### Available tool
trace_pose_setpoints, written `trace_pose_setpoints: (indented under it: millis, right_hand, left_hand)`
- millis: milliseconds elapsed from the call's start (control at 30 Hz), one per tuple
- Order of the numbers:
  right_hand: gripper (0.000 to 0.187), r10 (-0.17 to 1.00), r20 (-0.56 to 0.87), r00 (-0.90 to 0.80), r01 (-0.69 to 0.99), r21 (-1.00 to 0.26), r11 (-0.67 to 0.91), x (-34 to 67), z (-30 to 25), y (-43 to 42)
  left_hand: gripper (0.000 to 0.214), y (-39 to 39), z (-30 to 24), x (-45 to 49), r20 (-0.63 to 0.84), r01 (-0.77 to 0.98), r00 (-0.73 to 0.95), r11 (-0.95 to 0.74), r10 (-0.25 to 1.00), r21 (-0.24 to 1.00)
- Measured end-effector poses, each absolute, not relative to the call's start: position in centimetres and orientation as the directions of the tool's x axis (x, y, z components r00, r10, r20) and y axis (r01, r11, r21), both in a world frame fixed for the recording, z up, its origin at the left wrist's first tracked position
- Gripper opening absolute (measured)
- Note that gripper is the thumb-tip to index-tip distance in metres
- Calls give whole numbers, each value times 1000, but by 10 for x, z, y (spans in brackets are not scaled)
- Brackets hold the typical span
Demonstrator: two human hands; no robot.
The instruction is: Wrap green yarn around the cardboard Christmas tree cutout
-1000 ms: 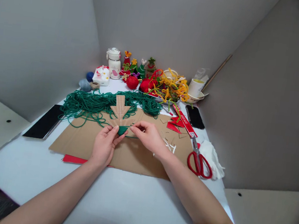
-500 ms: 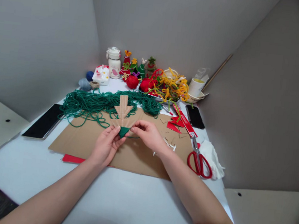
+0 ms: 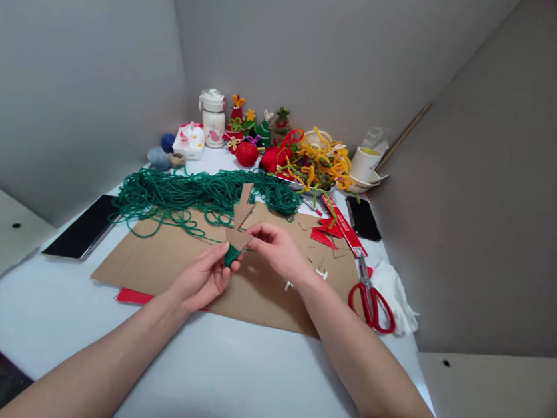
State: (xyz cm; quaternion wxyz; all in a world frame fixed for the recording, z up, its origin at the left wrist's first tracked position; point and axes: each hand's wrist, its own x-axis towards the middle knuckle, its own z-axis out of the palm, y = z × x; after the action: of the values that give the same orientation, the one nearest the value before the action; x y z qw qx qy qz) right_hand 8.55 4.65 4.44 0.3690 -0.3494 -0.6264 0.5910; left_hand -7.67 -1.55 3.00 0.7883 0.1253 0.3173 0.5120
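Note:
My left hand [image 3: 207,278] grips a tree-shaped cardboard cutout [image 3: 242,218] by its lower end, thumb in front. Green yarn is wound round that end in a solid green patch [image 3: 232,255]. The cutout is tilted, its narrow stem pointing away from me. At its right edge, my right hand [image 3: 274,249] is closed in a pinch on the green yarn; the fingertips partly hide the strand. Behind the cutout lies a large loose heap of green yarn [image 3: 180,191], from which a strand runs toward the cutout.
Under my hands is a cardboard sheet [image 3: 152,262] with scraps on its right. Red-handled scissors [image 3: 372,303], a red strip [image 3: 344,224], a phone [image 3: 363,217] and white tissue [image 3: 394,296] lie right. A tablet [image 3: 80,226] lies left; yellow yarn [image 3: 328,164] and a bottle [image 3: 213,121] stand behind.
The cutout has turned from facing me flat to an angled position, its stem shifting right. My left hand turned with it; my right hand stays close to its right edge.

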Motion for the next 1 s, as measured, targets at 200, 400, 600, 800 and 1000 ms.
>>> trace_pose_setpoints:
  millis: [200,400,600,800,1000]
  right_hand:
    - [17,871,59,-488,34,-996,87,84,49,42]
    - [17,831,45,-554,-24,-999,38,81,56,33]
    - [16,802,-2,-598,-23,-1000,-20,80,58,29]
    - [14,765,-37,-643,-71,-992,-107,80,58,28]
    - [14,760,-43,-649,-129,-978,-166,78,56,27]
  left_hand:
    - [13,-20,23,-85,-297,-762,451,536,842,363]
    - [10,-25,16,-85,-137,-731,574,581,807,357]
    - [13,-26,15,-85,-124,-698,623,620,772,357]
    - [19,-27,21,-84,-144,-651,658,654,739,385]
    - [17,-28,21,-82,-122,-679,655,652,746,337]
